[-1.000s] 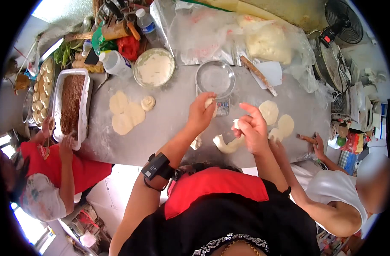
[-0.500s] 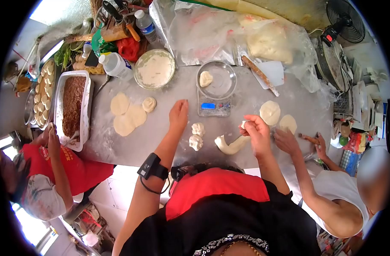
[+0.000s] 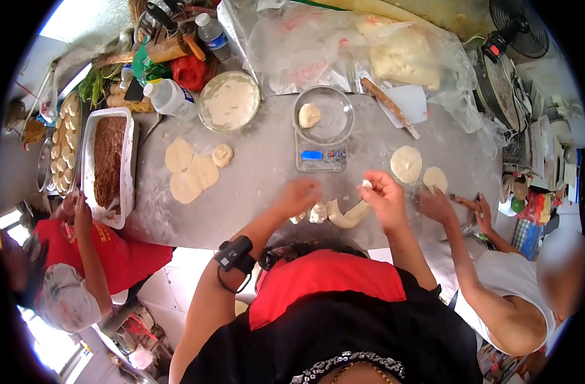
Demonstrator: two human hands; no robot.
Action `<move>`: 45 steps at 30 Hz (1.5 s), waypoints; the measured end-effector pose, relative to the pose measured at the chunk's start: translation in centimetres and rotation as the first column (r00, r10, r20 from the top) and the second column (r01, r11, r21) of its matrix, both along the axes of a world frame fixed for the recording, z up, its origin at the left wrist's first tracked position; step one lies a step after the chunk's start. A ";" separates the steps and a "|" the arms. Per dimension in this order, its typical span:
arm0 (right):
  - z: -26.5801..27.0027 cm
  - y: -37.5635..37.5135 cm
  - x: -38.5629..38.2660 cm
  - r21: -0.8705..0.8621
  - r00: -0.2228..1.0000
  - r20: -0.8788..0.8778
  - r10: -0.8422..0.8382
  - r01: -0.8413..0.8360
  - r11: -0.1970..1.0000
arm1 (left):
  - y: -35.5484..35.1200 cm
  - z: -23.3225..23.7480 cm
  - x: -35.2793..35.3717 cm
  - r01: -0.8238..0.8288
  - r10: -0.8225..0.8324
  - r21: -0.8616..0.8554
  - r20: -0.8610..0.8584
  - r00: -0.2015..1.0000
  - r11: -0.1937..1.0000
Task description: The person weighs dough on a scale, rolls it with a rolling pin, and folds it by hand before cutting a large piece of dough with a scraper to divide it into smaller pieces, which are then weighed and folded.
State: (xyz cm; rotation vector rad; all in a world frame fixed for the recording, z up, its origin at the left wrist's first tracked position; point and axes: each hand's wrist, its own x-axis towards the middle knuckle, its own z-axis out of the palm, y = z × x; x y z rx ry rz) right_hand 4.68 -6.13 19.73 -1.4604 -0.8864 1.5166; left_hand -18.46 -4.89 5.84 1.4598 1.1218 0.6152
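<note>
My right hand (image 3: 386, 197) pinches a small bit of dough (image 3: 367, 184) between thumb and fingers, above the table. My left hand (image 3: 298, 196) is smeared by motion, so whether its fingers are closed does not show. Below it lie a lump of dough (image 3: 317, 213) and a second lump (image 3: 297, 218), partly hidden. A curved dough strip (image 3: 345, 216) rests between my hands, its left end close to the first lump. Farther back, a digital scale (image 3: 321, 164) carries a clear round bowl (image 3: 336, 131) with a dough ball (image 3: 309, 115) in it.
At left are flat dough rounds (image 3: 189, 185), a flour bowl (image 3: 229, 101) and a tray of brown filling (image 3: 111, 160). A co-worker at right has a hand (image 3: 437, 206) by a dough round (image 3: 435, 179) and a rolling pin (image 3: 465, 202). Another person stands at left.
My left hand has moved right and toward me, over the dough lumps. One lump now lies farther right, beside the strip. My right hand has stayed nearly in place with its bit of dough.
</note>
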 end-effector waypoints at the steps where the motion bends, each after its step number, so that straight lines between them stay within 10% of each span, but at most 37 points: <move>1: -0.2 -0.1 0.1 -0.010 1.000 0.011 0.006 -0.006 1.000 | 1.5 0.7 0.0 -0.078 0.081 0.099 -0.022 0.997 0.992; 7: -1.1 0.1 0.5 -0.042 1.000 0.021 -0.008 0.009 0.999 | 11.1 6.2 0.0 -0.270 0.420 0.572 -0.147 0.896 0.775; 19: -2.3 1.3 1.5 -0.057 0.999 0.020 -0.039 0.040 0.998 | 15.6 6.0 2.5 0.169 0.285 0.532 -0.665 0.691 0.830; 23: -2.0 2.1 0.7 -0.029 0.996 0.084 -0.043 0.046 0.999 | 15.3 5.7 3.0 0.152 0.288 0.642 -0.527 0.800 0.752; 26: 0.0 3.2 -1.2 0.054 0.996 -0.059 -0.060 0.063 0.997 | 11.1 8.4 3.9 -0.097 0.119 0.294 -0.055 0.991 0.951; 30: 1.6 3.3 -3.8 0.100 0.986 -0.164 0.025 -0.009 0.995 | 5.0 13.3 4.2 -0.070 0.364 -0.480 0.554 0.749 0.875; 36: 2.4 1.0 -5.8 0.090 0.977 -0.121 0.178 -0.168 0.982 | 1.3 11.9 2.6 -0.139 0.343 -0.396 0.510 0.789 0.908; 40: 1.2 -1.3 -4.7 0.066 0.981 -0.023 0.192 -0.190 0.979 | 1.8 8.5 -2.3 -0.456 0.641 -0.496 0.312 0.701 0.739; 43: 0.3 -3.5 -3.2 0.032 0.990 0.056 0.133 -0.135 0.990 | 2.2 6.2 -6.2 -0.716 0.715 0.015 0.044 0.698 0.698; 45: 0.2 -4.5 -2.6 0.011 0.995 0.045 0.084 -0.085 0.996 | 2.0 6.4 -6.6 -0.515 0.759 0.598 -0.270 0.593 0.614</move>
